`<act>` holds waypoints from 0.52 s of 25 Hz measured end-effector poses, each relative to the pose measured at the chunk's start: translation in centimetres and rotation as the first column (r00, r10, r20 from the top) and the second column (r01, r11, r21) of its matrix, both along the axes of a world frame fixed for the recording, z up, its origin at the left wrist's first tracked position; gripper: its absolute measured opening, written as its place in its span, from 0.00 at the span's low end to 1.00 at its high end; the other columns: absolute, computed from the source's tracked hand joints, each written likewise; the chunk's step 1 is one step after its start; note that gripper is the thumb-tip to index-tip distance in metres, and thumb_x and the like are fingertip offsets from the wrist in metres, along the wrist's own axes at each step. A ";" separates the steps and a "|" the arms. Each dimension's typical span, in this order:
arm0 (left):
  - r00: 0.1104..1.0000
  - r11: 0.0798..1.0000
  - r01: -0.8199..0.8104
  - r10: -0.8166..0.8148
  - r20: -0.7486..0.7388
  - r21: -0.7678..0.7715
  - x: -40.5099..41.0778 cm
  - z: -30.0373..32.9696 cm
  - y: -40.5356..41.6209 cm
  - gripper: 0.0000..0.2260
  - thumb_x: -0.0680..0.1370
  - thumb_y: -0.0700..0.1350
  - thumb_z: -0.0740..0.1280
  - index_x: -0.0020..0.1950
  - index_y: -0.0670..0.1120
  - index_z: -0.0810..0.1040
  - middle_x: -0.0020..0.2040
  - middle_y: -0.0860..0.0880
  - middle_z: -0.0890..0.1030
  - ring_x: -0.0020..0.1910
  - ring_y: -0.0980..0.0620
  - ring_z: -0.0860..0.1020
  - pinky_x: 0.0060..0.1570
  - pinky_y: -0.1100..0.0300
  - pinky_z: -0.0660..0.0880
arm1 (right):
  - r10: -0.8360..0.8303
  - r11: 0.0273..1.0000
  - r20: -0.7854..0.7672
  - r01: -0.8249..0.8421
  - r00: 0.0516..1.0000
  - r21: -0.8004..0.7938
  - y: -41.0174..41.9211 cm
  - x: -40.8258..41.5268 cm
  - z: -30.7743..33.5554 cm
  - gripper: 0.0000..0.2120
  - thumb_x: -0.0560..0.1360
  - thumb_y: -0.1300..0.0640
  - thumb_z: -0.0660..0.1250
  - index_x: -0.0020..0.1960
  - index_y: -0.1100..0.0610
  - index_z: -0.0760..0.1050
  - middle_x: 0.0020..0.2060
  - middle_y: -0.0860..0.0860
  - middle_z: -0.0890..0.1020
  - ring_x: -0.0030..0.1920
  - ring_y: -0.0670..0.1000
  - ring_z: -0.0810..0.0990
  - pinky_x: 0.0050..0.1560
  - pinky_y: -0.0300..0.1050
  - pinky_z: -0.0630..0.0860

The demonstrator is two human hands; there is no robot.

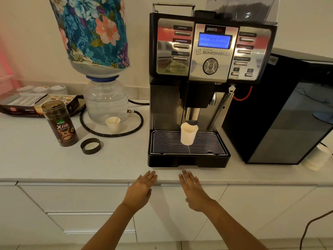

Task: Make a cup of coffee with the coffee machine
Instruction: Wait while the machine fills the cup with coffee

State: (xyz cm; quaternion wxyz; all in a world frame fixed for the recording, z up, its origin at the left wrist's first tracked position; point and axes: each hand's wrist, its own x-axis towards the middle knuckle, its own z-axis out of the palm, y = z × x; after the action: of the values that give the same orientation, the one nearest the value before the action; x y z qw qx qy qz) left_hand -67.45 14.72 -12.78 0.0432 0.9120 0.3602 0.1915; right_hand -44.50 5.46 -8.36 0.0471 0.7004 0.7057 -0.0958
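A black and chrome coffee machine (210, 56) stands on the white counter (117, 165), its blue screen (214, 41) lit with a text line and a progress bar. A white paper cup (188, 134) sits upright on the drip grille (171, 143), right under the spout (191, 122). My left hand (139, 191) and my right hand (193, 191) hover flat, palms down, at the counter's front edge, just in front of the machine's drip tray. Both hands are empty with fingers extended.
An open instant coffee jar (60, 123) stands at the left with its black lid (90, 146) beside it. A second paper cup with a stirrer (113, 124) sits by a water dispenser (105, 100) under a floral-covered bottle. A black appliance (281, 112) flanks the machine's right; stacked cups (316, 157) lie beyond.
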 end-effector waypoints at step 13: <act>1.000 1.000 0.005 -0.005 -0.004 -0.005 0.0 0.0 0.1 0.31 0.63 0.38 0.79 0.64 0.43 0.76 0.64 0.45 0.77 0.61 0.45 0.76 0.59 0.54 0.66 | 0.001 1.000 0.009 -0.001 1.000 -0.008 0.1 0.1 -0.1 0.42 0.77 0.61 0.63 0.75 0.59 0.33 0.68 0.51 0.27 0.68 0.53 0.27 0.69 0.49 0.33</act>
State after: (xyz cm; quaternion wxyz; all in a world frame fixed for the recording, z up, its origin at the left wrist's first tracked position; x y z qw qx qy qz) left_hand -67.46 14.79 -12.75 0.0452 0.9131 0.3584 0.1889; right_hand -44.43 5.58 -8.46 0.0532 0.7002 0.7055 -0.0956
